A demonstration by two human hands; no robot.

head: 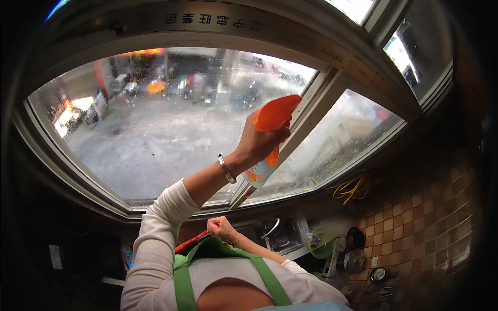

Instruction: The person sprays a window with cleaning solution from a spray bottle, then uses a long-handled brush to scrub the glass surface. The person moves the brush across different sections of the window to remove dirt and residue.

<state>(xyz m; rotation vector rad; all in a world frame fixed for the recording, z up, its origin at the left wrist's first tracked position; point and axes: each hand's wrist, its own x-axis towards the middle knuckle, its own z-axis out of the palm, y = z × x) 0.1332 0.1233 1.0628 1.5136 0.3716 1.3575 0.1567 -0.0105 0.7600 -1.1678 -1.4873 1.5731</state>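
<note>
My left hand [261, 136], with a bracelet on its wrist, is raised before the window. It grips a spray bottle [260, 174] by the neck under its orange trigger head [277, 112]. The bottle tilts, its head towards the upper right, in front of the vertical window frame bar [311, 112]. Low in front of my chest, my right hand [222, 228] is closed around a red stick-like handle [190, 241]; the handle's far end is hidden behind my left sleeve. The large window pane [155, 128] is wet, with drops and hazy streaks.
Below the window is a metal sink [287, 235] with a curved faucet [272, 228]. To its right stand a green basin [322, 247] and dark pots [355, 238]. A yellow cord [352, 188] lies by the sill. Brown tiles [420, 217] cover the right wall.
</note>
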